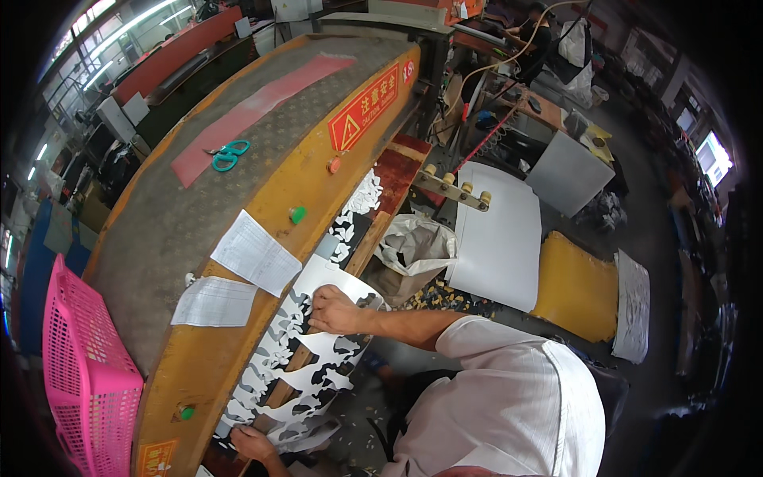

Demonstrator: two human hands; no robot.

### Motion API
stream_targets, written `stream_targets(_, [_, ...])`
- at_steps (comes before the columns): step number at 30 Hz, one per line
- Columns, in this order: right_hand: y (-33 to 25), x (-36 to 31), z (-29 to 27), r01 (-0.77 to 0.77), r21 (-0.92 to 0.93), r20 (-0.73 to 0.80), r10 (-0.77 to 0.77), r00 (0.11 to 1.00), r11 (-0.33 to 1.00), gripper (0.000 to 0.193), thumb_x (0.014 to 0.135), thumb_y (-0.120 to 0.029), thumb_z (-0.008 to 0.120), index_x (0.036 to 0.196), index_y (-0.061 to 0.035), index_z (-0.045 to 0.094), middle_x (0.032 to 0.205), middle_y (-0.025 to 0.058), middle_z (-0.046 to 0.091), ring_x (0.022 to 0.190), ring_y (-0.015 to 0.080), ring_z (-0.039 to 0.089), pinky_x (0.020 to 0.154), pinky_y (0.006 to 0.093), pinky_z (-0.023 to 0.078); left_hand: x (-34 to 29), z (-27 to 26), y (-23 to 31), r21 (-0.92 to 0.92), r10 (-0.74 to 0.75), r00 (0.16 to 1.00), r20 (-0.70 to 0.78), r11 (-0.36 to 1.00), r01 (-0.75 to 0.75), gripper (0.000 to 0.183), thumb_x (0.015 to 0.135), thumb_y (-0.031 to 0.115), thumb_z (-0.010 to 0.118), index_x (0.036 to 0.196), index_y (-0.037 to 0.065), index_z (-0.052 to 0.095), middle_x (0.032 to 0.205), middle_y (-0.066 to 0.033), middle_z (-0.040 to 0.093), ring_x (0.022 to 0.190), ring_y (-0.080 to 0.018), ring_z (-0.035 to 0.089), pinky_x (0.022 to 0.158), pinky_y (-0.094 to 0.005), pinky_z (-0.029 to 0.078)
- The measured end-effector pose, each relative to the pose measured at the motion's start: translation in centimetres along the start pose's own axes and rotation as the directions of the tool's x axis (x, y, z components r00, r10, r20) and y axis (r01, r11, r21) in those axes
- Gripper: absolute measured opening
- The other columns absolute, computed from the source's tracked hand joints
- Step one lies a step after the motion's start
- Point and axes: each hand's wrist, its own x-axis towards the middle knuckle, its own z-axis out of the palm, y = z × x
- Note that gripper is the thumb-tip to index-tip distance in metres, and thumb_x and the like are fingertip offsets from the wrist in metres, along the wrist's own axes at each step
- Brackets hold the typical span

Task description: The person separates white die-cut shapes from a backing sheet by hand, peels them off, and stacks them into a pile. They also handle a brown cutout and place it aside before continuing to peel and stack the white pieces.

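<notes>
A white sheet [318, 358] punched full of cut-out shapes lies over the wooden cutting block [280, 389] at the front of a big yellow press [262, 199]. My right hand [334, 310] rests on the sheet's upper part, its fingers curled onto the material. At the bottom edge of the view, my left hand [250, 445] grips the sheet's lower end. More of the cut white material [358, 207] trails further along the press bed.
On the press top lie teal scissors [229, 155], a red strip [254, 107] and two paper slips [256, 253]. A pink basket [83, 374] stands at the left. A bag of scraps [417, 250], white sheets [497, 230] and a yellow sheet [576, 290] sit on the floor. Another person [540, 32] works far behind.
</notes>
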Motion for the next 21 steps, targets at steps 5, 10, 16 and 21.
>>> stream_targets(5, [0.5, -2.1, 1.4, -0.025, 0.003, -0.01, 0.025, 1.0, 1.0, 0.026, 0.088, -0.029, 0.074, 0.077, -0.0057, 0.075, 0.089, 0.0083, 0.065, 0.105, 0.0313, 0.059, 0.097, 0.045, 0.044, -0.9, 1.0, -0.3, 0.01, -0.041, 0.997, 0.059, 0.999, 0.041, 0.035, 0.104, 0.027, 0.048, 0.106, -0.004, 0.064, 0.1, -0.0259, 0.064, 0.095, -0.0468, 0.06, 0.085, -0.0545, 0.046])
stream_targets(10, [-1.4, -4.6, -2.3, -0.067, -0.053, 0.122, 0.073, 0.99, 0.996, 0.018, 0.081, -0.027, 0.075, 0.074, -0.0103, 0.074, 0.079, 0.0057, 0.065, 0.095, 0.0304, 0.062, 0.09, 0.0457, 0.047, -5.4, 0.2, 0.3, -0.178, -0.139, 0.987, 0.084, 0.972, 0.152, 0.03, 0.102, 0.024, 0.056, 0.107, -0.005, 0.062, 0.1, -0.0267, 0.064, 0.099, -0.0466, 0.06, 0.089, -0.0523, 0.048])
stream_targets(16, [-7.4, -2.6, -5.0, -0.248, 0.17, 0.209, 0.211, 0.955, 0.954, 0.017, 0.087, -0.018, 0.071, 0.095, -0.0039, 0.076, 0.092, 0.0166, 0.073, 0.09, 0.0398, 0.067, 0.085, 0.0498, 0.053, -9.3, -3.3, 1.5, -0.616, -0.424, 0.905, -0.045, 0.725, 0.309, 0.02, 0.102, 0.008, 0.053, 0.121, 0.002, 0.058, 0.12, -0.016, 0.06, 0.111, -0.0308, 0.059, 0.098, -0.0426, 0.048])
stream_targets(21, [-14.3, 7.3, 4.7, -0.095, 0.09, 0.249, 0.07, 0.966, 0.991, 0.059, 0.084, -0.04, 0.08, 0.132, -0.0073, 0.068, 0.139, 0.0267, 0.057, 0.124, 0.0461, 0.056, 0.105, 0.0522, 0.047, -0.6, -1.2, 8.5, -0.877, -0.378, 0.894, 0.24, 0.31, 0.366, 0.016, 0.11, 0.016, 0.046, 0.107, 0.003, 0.055, 0.088, -0.003, 0.056, 0.082, -0.0132, 0.055, 0.072, -0.0279, 0.048])
